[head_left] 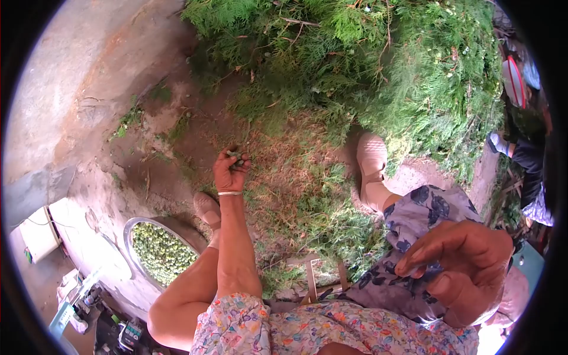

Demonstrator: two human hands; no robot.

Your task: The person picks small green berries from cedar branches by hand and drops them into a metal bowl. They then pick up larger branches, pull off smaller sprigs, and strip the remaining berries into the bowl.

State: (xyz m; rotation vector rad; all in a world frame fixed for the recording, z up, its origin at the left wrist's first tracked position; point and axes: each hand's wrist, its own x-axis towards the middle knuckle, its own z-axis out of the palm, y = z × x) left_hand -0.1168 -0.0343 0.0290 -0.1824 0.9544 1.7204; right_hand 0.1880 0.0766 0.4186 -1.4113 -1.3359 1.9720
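**One left hand (232,173) is pinching some green bits (238,158)**

Nearest, one right hand (473,260) is hanging big and close, its fingers bending round toward the thumb. I can't tell if they are holding anything. Below it, one soft top (331,322) is showing lots of tiny bright flowers. One trouser leg (429,207) is showing big dark flowers on smooth cloth, and one bare knee (171,305) is sticking out on the other side. At least two flat wooden bars (311,281) are poking out between the legs.

A bit farther, the left hand is wearing one thin, pale band (230,193). Its fingers are closing tight on the small, lumpy green bits, too bunched to count, above the brown ground (204,127). Two pinkish shoes (371,155) are resting on that ground, one on each side. Dry, crumbly scraps (296,171) are lying between them.

To the left, one oval tray (127,235) with a shiny rim is holding heaps of little green pieces (161,248).

Farthest, one feathery pile of green branches (331,65) is spreading across the top. At the right, one other person's dark trouser leg (529,160) is showing.
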